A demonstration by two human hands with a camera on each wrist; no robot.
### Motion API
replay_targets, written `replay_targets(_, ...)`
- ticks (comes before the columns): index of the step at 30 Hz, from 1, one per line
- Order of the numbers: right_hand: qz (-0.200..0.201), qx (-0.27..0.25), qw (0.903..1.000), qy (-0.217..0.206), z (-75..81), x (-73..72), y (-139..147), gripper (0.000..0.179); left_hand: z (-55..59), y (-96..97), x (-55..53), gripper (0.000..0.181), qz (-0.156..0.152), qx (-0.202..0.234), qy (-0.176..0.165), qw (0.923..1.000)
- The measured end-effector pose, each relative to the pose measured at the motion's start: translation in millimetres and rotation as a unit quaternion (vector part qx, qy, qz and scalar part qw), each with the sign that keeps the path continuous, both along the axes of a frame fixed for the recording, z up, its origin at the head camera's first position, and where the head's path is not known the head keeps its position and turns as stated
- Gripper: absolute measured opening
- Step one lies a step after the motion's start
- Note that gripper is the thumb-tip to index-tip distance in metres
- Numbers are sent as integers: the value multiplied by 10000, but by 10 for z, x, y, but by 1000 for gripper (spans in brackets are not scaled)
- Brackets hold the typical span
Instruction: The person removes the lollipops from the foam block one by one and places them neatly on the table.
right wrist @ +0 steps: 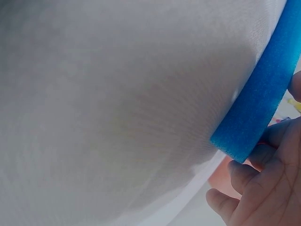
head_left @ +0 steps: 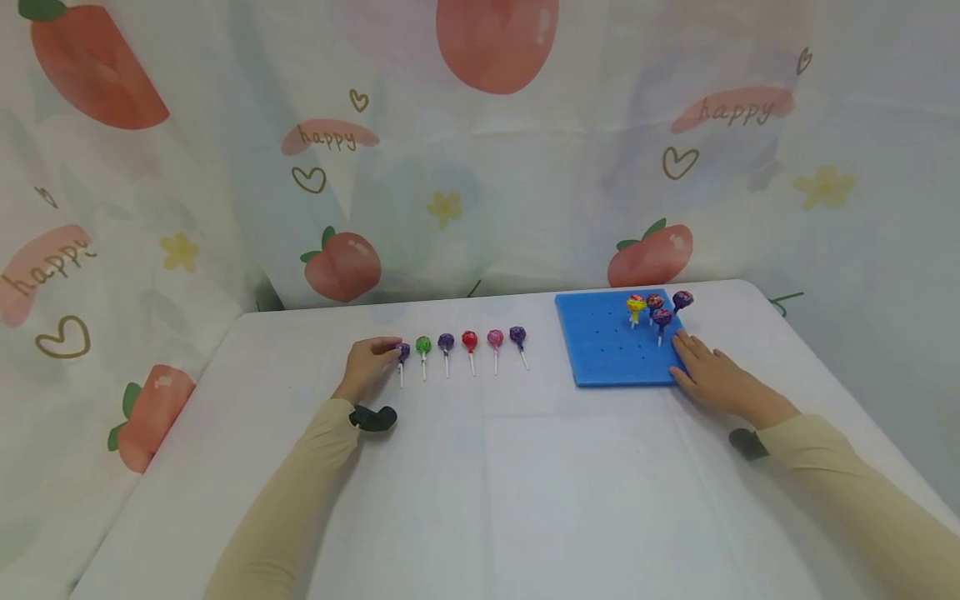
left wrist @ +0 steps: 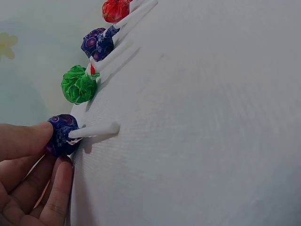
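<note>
I saw a fruit-printed backdrop [head_left: 525,183] across the upper frame, behind a faintly creased white table [head_left: 480,492]. At centre right lay a blue board [head_left: 607,362]; the right hand [head_left: 708,375] rested against its right edge, fingers extended and gripping nothing, probably to steady it. At centre left, the left hand [head_left: 367,365] pinched a purple lollipop [left wrist: 61,136] by its head between thumb and fingers, leaving the stick free; I couldn't tell whether it touched the table. Five other lollipops [head_left: 469,340] continued that row rightward, spaced, I judged, for fingers to fit around each. Four standing lollipops [head_left: 662,317] occupied the board's upper right, presumably held by small holes [head_left: 597,332] like those visible nearby.
</note>
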State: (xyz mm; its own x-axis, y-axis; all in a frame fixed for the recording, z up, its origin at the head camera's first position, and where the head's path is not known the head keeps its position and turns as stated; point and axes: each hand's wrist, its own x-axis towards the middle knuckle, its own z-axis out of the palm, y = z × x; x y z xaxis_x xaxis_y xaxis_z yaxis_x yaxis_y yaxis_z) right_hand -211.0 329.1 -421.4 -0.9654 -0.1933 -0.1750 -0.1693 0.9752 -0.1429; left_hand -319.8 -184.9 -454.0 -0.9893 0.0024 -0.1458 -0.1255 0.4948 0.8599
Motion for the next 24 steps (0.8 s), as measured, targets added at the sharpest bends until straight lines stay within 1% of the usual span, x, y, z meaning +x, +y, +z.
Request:
replay_targets(8,13,-41,10000,3,-8,-15,12,71,5,-10,10,33,-136,114,94,9998)
replay_targets(15,17,-13,10000,-5,7,-11,6,72,13,4,8,34,-223,116,198,9995)
replay_targets(19,-1,-42,10000,-20,26,-6,-2,71,20,35,-2,34,-287,217,154,9992)
replay_targets(21,-5,-55,10000,-29,24,-6,-2,72,24,58,-2,34,-327,215,124,9992)
replay_targets(24,0,-47,10000,-40,-1,-14,6,72,25,85,3,33,-382,130,168,9990)
